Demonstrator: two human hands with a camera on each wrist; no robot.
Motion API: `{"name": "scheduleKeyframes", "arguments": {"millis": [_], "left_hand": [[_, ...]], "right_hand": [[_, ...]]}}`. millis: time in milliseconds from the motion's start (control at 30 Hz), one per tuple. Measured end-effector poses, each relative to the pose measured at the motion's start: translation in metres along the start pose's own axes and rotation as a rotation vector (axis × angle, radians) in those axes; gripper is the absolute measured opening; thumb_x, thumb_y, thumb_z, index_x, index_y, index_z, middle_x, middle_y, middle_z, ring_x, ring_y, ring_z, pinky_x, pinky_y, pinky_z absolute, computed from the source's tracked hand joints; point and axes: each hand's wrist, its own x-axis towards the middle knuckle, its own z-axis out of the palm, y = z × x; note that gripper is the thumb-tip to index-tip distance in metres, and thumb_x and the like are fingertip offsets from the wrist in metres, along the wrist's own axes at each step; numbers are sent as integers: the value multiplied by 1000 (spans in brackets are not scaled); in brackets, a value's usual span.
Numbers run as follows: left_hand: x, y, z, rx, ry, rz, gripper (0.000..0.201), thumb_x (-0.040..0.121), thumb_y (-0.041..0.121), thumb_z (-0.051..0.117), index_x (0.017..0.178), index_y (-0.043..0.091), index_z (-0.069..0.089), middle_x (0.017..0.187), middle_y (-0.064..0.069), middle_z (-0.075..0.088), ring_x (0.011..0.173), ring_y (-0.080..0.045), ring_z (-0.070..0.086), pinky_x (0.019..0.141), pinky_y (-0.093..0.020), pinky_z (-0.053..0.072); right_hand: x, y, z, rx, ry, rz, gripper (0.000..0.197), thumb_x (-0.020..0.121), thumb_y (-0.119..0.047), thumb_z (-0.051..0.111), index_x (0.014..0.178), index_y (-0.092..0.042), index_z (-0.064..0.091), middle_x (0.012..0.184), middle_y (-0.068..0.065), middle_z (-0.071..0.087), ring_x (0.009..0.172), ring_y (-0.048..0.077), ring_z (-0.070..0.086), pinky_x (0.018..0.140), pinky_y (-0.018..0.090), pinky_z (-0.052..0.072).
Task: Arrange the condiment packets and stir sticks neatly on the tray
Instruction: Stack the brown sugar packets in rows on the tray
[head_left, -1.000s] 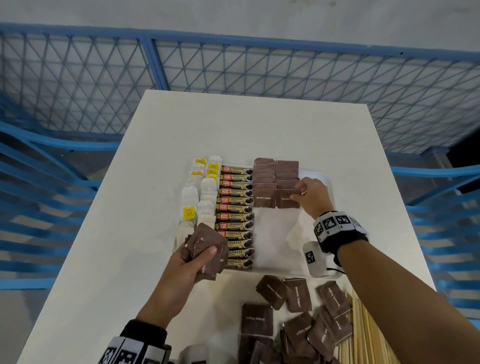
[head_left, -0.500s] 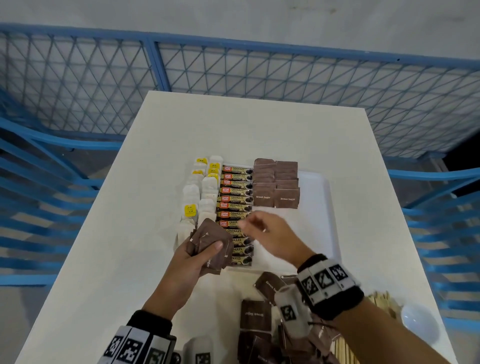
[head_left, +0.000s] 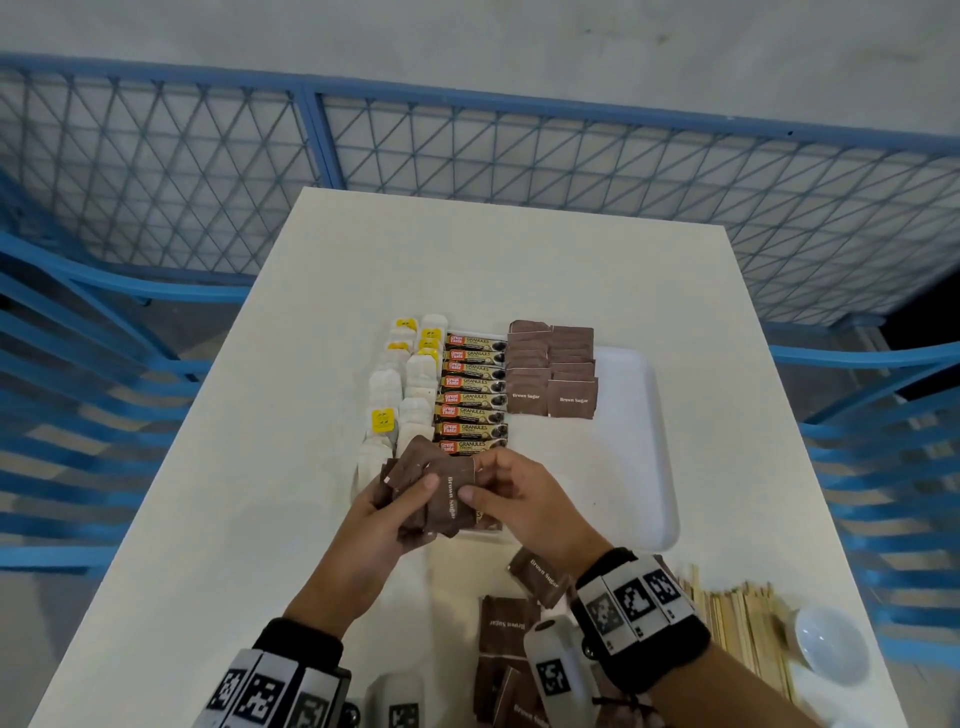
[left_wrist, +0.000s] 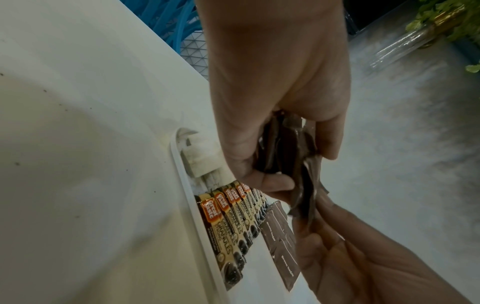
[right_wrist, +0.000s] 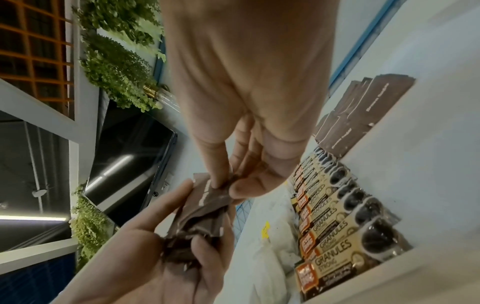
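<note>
My left hand (head_left: 400, 501) grips a fanned bunch of brown sugar packets (head_left: 423, 480) above the near left corner of the white tray (head_left: 657, 467). The right hand (head_left: 480, 480) pinches the front packet (right_wrist: 211, 202) of that bunch between thumb and fingers. On the tray lie two columns of white tea bags (head_left: 387, 387), a column of coffee granule sticks (head_left: 472, 397) and two short rows of brown sugar packets (head_left: 550, 371). Loose brown packets (head_left: 509, 626) and wooden stir sticks (head_left: 737, 618) lie on the table near me.
A small white bowl (head_left: 828, 644) stands at the near right, beside the stir sticks. The white table (head_left: 498, 260) is ringed by a blue mesh fence (head_left: 467, 156). The right half of the tray holds nothing.
The right hand left the far rows of brown packets, came back toward me and now pinches the front packet of the bunch. The left hand kept its bunch.
</note>
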Motion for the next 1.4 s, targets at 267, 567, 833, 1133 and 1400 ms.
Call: {"name": "scheduleKeyframes", "arguments": {"millis": [267,567,833,1133,1400], "left_hand": [[2,-3,-1,15,4,44,39,70,16,77,106,19,62,88,3,73,76,-8,68,61,-22,50],[-5,3,-6,44,-107,-6,44,66,22,70,108,11,63,89,-4,73,79,-13,68,65,-26,51],[-8,3,4,161,-159,-73,39,66,19,80,103,11,66,86,-3,74,78,-15,67,63,-24,52],[-8,3,0,81,-100,-52,24,79,12,68,103,10,66,85,-2,73,72,-9,66,59,-20,50],[-4,3,-8,-23,31,-18,18,90,5,53,101,17,63,82,4,73,73,-7,65,63,-23,49]], "right_hand": [[2,-1,-6,-1,108,4,13,94,-4,48,97,-10,60,86,2,59,74,14,62,71,36,59],[4,9,-26,-360,244,-50,21,94,-6,50,101,-22,62,104,8,57,92,22,57,74,28,51],[-4,4,-12,-170,168,-68,22,87,-14,62,97,-33,57,92,1,63,82,4,60,75,16,51],[0,12,-19,135,125,87,11,84,3,61,89,-6,64,77,6,66,65,12,64,67,21,55],[39,22,-73,52,535,153,13,82,2,66,88,-8,61,73,3,65,63,12,59,58,16,51]]}}
